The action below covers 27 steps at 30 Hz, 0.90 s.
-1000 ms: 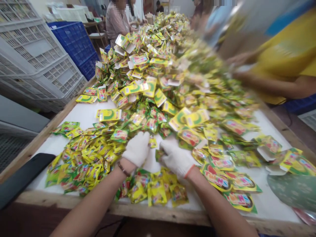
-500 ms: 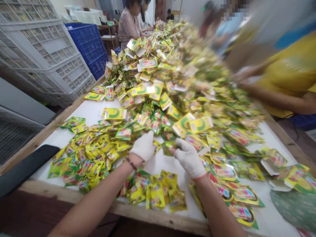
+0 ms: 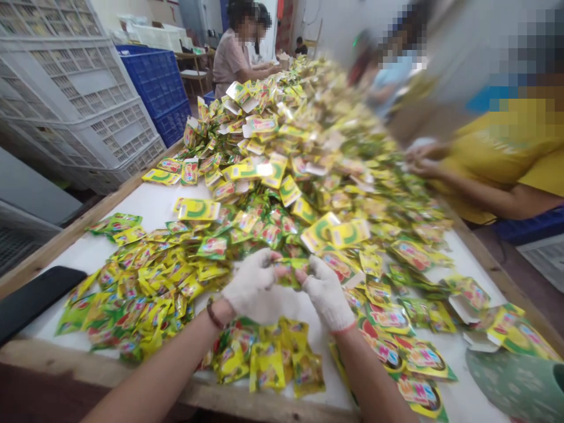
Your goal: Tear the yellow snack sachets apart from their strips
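Between my two hands is a small green and yellow candy packet [image 3: 291, 271], one end in each hand. My left hand [image 3: 253, 281], in a white knit glove with bare fingertips, pinches its left end. My right hand [image 3: 325, 289], gloved the same way, grips the right end. Left of my left hand spreads a heap of small yellow and green packets [image 3: 150, 282]. Several yellow packets [image 3: 267, 363] lie between my forearms near the table edge. Flat printed cartons [image 3: 392, 317] lie right of my right hand.
A big pile of packets and cartons [image 3: 282, 176] runs down the white table [image 3: 152, 202], which has a wooden rim. A black phone-like object [image 3: 48, 291] lies at the left edge. White crates [image 3: 106, 106] and blue crates [image 3: 154, 82] stand left. Co-workers sit along both sides.
My left hand has come over to the packet by my right hand, and both now hold it. The view has shifted slightly.
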Tool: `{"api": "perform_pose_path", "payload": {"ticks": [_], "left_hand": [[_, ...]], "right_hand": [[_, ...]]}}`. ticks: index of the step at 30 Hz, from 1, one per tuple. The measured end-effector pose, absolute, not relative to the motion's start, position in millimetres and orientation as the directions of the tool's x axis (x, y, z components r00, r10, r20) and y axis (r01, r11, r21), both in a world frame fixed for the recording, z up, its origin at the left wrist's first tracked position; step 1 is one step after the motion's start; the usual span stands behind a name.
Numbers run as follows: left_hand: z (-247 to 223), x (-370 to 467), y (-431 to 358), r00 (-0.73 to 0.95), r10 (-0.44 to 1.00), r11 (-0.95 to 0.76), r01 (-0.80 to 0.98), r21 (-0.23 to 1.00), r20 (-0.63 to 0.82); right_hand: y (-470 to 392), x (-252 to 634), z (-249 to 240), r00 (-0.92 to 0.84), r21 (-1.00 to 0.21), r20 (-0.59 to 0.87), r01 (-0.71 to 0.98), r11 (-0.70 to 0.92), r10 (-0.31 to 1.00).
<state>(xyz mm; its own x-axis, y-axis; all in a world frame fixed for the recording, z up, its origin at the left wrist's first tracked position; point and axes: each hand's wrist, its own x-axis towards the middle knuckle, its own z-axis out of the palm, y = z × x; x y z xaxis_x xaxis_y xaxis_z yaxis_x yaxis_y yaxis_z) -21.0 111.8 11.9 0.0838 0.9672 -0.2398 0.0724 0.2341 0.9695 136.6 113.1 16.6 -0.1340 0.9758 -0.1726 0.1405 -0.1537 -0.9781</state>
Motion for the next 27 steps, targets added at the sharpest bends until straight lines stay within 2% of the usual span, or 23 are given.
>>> {"api": "perform_pose_path", "payload": {"ticks": [2,4,7,9,10,12,14,16,20,24,27], "left_hand": [[12,-17,111,0.1,0.963,0.255,-0.052,0.966,-0.249],[13,-14,112,0.12,0.967,0.233,-0.077,0.969,-0.223],[19,-7,118,0.144,0.982,0.12,0.048,0.992,-0.125],[23,1,125,0.163,0.986,-0.086,0.258,0.962,0.044],[25,8,130,0.208,0.964,-0.237,0.393,0.888,0.165],[26,27,140,0.41,0.836,-0.549,0.609,0.573,0.365],[23,51,150,0.617,0.679,-0.728,0.636,0.257,0.398],[20,72,159,0.7,0.61,-0.782,0.606,0.143,0.37],[20,73,162,0.651,0.699,-0.71,0.68,0.182,0.295],[24,24,138,0.446,0.853,-0.522,0.758,0.392,0.273],[19,-4,117,0.318,0.923,-0.382,0.809,0.447,0.215]], "right_hand": [[113,137,17,-0.113,-0.972,-0.127,0.213,-0.101,0.985],[115,142,20,-0.142,-0.959,-0.122,0.271,-0.08,0.982],[121,161,30,-0.18,-0.951,-0.142,0.299,-0.083,0.973],[126,180,38,-0.086,-0.964,-0.067,0.262,-0.042,0.994],[128,188,41,-0.002,-0.972,-0.011,0.235,-0.01,1.0],[130,202,45,0.181,-0.979,0.074,0.2,0.037,0.981],[131,210,44,0.318,-0.98,0.11,0.194,0.049,0.942],[130,214,41,0.372,-0.979,0.123,0.196,0.052,0.92],[129,214,36,0.324,-0.97,0.16,0.228,0.087,0.933],[126,208,36,0.316,-0.949,0.157,0.311,0.054,0.936],[123,195,36,0.199,-0.952,0.09,0.306,0.025,0.976]]}}
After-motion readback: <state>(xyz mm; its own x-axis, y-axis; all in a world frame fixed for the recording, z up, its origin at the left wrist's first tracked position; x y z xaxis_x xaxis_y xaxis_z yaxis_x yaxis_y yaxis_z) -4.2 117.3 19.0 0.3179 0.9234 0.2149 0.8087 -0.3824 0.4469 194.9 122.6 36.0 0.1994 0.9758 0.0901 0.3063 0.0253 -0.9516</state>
